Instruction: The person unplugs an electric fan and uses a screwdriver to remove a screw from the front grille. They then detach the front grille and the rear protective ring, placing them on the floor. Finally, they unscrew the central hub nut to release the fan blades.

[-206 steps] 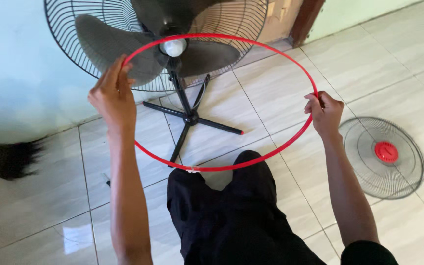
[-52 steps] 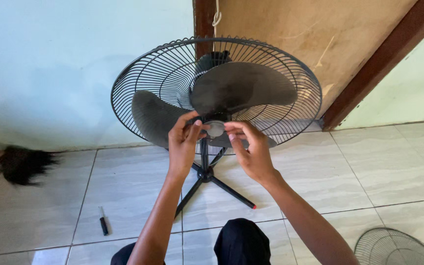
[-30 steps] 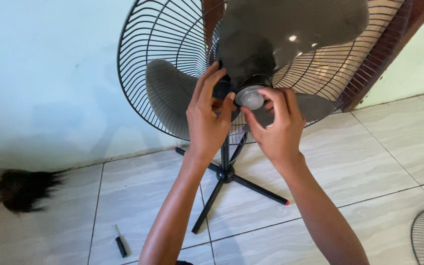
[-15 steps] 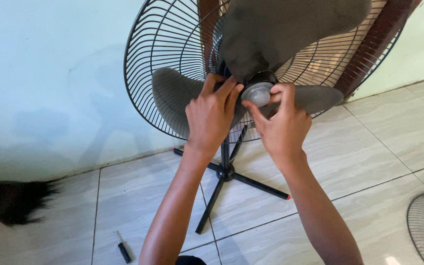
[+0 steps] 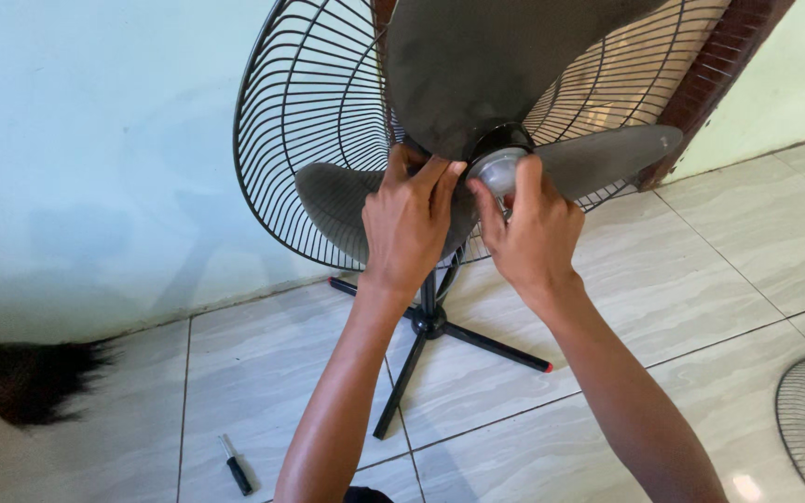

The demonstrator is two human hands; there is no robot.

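left hand (image 5: 409, 219) pressed flat on blade (image 5: 347, 200), fingers together; right hand (image 5: 535, 228) pinching hub cap (image 5: 496, 169); screwdriver (image 5: 235, 464) on floor (image 5: 701, 251)

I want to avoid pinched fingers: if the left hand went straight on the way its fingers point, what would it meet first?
The left hand already touches the grey fan blade near the hub; pushed further, it would likely meet the rear wire guard, though depth is unclear.
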